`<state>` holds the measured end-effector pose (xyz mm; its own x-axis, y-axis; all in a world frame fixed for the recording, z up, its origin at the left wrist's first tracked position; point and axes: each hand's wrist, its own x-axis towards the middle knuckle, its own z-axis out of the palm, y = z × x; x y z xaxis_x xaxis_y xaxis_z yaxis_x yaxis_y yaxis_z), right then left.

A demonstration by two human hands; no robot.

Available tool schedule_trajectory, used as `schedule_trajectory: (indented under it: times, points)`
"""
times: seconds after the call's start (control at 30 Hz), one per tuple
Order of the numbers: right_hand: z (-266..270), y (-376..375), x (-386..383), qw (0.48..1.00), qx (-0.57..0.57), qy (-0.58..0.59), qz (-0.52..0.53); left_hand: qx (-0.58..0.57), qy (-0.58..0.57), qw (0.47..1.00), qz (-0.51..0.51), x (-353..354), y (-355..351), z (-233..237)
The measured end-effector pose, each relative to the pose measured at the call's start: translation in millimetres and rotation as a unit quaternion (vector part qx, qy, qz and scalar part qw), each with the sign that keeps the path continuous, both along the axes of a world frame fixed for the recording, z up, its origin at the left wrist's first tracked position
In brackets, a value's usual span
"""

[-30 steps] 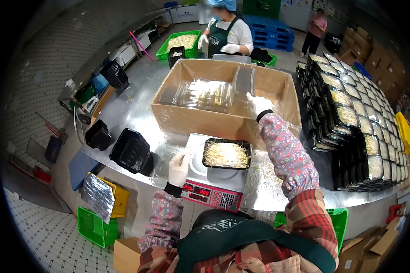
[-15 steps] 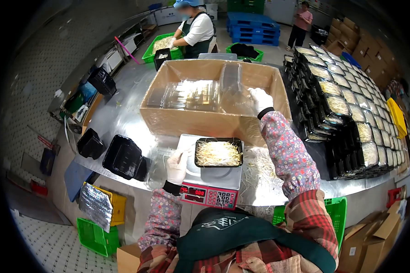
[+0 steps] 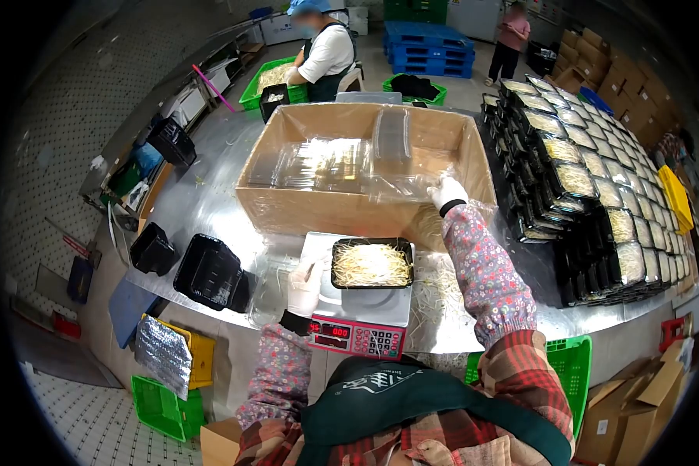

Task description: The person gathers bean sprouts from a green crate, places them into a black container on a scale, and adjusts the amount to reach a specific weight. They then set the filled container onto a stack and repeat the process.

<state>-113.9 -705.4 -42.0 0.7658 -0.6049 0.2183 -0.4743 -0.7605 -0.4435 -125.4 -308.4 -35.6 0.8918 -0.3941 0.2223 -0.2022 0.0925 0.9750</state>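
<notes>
My right hand (image 3: 447,192), in a white glove, is closed on clear plastic film (image 3: 402,185) at the front right of a cardboard box (image 3: 326,211). Stacked clear plastic lids (image 3: 330,161) sit in the box's left part. My left hand (image 3: 304,289), also gloved, rests at the left edge of a scale (image 3: 365,307), fingers stretched out. Beside it lies a clear plastic lid (image 3: 268,283). On the scale stands a black tray (image 3: 373,286) filled with bean sprouts (image 3: 371,264). The scale's red display reads 0.00.
Black trays (image 3: 208,270) stand at the table's left. Filled, covered trays (image 3: 575,179) are stacked high at the right. Loose sprouts (image 3: 436,299) litter the table right of the scale. Across the table a co-worker (image 3: 328,54) works at a green crate (image 3: 250,99).
My right hand has moved down and slightly toward me, drawing the plastic film toward the box's front wall. My left hand has barely shifted. The co-worker leans further left over the crate.
</notes>
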Motion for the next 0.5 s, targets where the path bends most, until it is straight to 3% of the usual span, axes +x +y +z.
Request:
schedule_trajectory:
  times: [0.1,0.2,0.27,0.33,0.47,0.5]
  points:
    - [10,11,-7,0.988,-0.099,-0.111,0.053,0.005,0.007,1.0,0.014,2,4,-8]
    - [25,29,-10,0.943,-0.092,-0.163,0.277,-0.016,0.025,0.999,0.02,4,7,-14]
    - [14,39,-7,0.908,-0.124,-0.159,0.368,-0.015,0.01,1.0,0.026,5,8,-19]
    - [-6,41,0,0.945,-0.03,-0.058,0.32,-0.012,0.014,1.0,0.02,4,8,-18]
    - [-4,32,10,0.942,0.06,-0.125,0.306,-0.006,0.02,1.0,0.024,8,15,-19]
    - [13,38,10,0.932,0.202,-0.147,0.264,-0.007,0.021,0.999,0.022,9,17,-21]
